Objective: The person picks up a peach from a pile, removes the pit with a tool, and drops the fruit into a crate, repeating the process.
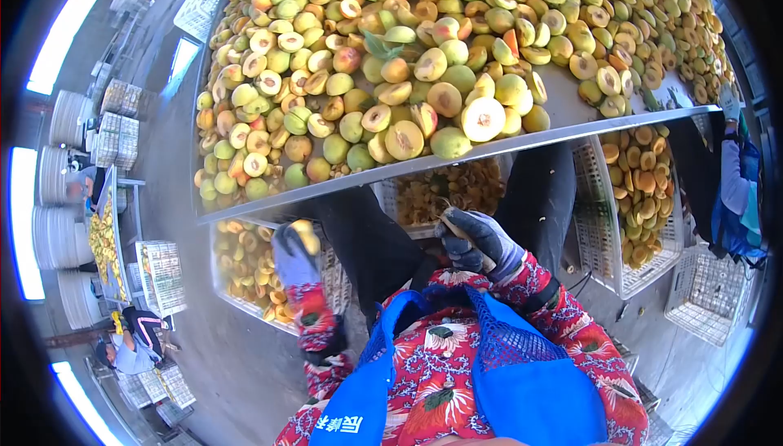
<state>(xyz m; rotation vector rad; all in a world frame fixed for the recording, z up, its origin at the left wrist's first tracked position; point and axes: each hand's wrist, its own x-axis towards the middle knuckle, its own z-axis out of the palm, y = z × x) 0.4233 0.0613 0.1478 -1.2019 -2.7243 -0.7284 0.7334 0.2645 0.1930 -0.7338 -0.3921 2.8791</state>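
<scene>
On my feed the left hand [295, 260] is a gloved blur with a yellow fruit piece [307, 236] against it at 1 o'clock, so I can't tell if it's gripping; the piece's long axis runs roughly 11 to 5. Right hand [477, 242], at 3 o'clock from there, is curled closed, contents unclear. Fruit-filled crate [336, 275] underneath the left, heaped table [563, 91] at 12.
</scene>
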